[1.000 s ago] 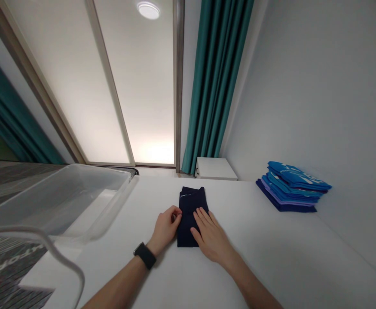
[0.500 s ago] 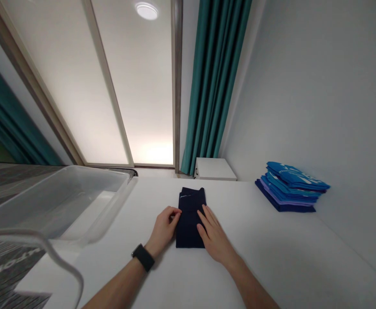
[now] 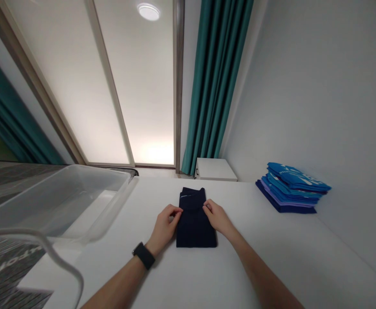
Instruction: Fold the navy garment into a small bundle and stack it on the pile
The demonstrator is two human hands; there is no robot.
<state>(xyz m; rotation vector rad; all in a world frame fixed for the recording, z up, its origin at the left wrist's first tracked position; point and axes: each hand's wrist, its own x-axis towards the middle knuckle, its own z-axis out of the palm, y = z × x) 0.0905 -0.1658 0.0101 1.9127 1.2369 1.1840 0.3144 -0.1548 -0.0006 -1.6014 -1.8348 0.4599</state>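
A folded navy garment lies flat on the white table, its far end narrower and showing a thin pale line. At its left edge my left hand, with a black watch on the wrist, is closed in a pinch on the fabric. Opposite, my right hand pinches the right edge at about the same height, thumb and forefinger together.
To the right, against the wall, stands a stack of folded blue and purple fabric. A translucent plastic bin sits on the left, with a grey curved tube in front. Beyond the table is a white cabinet.
My right hand has gone from lying flat on the garment to pinching its right edge, a little farther off. More of the garment's near right part shows. My left hand keeps its place.
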